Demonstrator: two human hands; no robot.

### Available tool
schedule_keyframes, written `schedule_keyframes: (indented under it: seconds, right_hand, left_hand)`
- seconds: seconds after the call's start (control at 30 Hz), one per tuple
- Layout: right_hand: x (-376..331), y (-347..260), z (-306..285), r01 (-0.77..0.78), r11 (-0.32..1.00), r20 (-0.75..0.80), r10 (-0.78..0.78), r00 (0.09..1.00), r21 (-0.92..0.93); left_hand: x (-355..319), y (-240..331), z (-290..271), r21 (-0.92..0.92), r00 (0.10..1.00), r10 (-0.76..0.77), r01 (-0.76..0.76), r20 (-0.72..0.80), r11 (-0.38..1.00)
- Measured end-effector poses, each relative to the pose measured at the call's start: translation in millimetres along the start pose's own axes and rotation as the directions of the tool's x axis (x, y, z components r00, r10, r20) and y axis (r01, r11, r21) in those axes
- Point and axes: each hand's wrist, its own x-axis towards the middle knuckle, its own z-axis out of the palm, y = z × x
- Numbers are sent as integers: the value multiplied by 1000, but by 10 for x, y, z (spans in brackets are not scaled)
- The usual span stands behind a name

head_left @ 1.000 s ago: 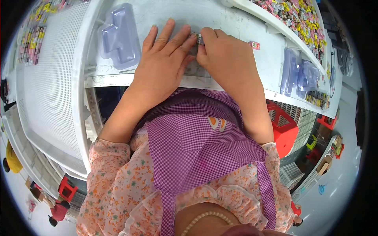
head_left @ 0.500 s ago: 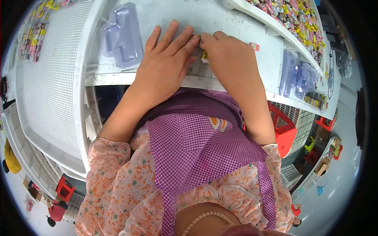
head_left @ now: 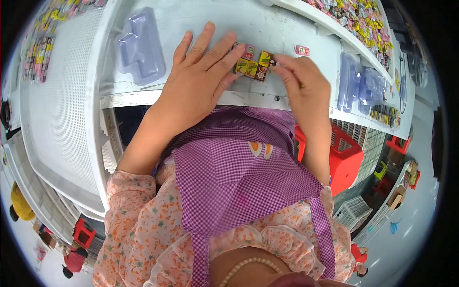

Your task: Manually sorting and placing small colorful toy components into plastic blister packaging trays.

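Left hand [head_left: 198, 71]: one, palm down at upper centre of the frame, fingers spread, thumb and index finger just beside the left end of the small boxes [head_left: 252, 68]
Right hand [head_left: 306, 79]: one, right of upper centre, fingers curled, thumb and index fingertips at the brown end of the cluster; cannot tell whether pinching
Small boxes: at least six in the cluster, on the white table [head_left: 287, 28] between both hands at upper centre; three yellow, two brown, one pink; cannot tell how many more under the left fingers
Lone pink box [head_left: 302, 50]: one, apart from the cluster, above the right hand
Clear plastic trays [head_left: 141, 48]: three, bluish; one at upper left, empty, two side by side at upper right
Large white perforated tray [head_left: 62, 105]: one, along the left of the frame, with rows of coloured packs [head_left: 38, 60] at its upper left, too small to count
Heap of colourful pieces [head_left: 354, 21]: one, at upper right, pieces too many to count
Purple checked apron [head_left: 239, 182]: one, at centre
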Motion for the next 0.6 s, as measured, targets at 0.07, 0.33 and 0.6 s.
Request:
schedule_keyframes:
  seconds: [0.07, 0.33, 0.6]
  right_hand:
    - [-46, -76, 94, 70, 994, 7, -69, 998, -80]
    - [12, -186, 292, 191, 940, 151, -153, 977, -284]
    - [45, -182, 295, 273, 898, 178, -223, 958, -344]
  left_hand:
    - [20, -3, 8, 1, 1000, 6, -6, 22, 1000]
    - [79, -6, 3, -1, 999, 1, -1, 33, 1000]
    - [40, -30, 54, -2, 1000, -9, 9, -14, 1000]
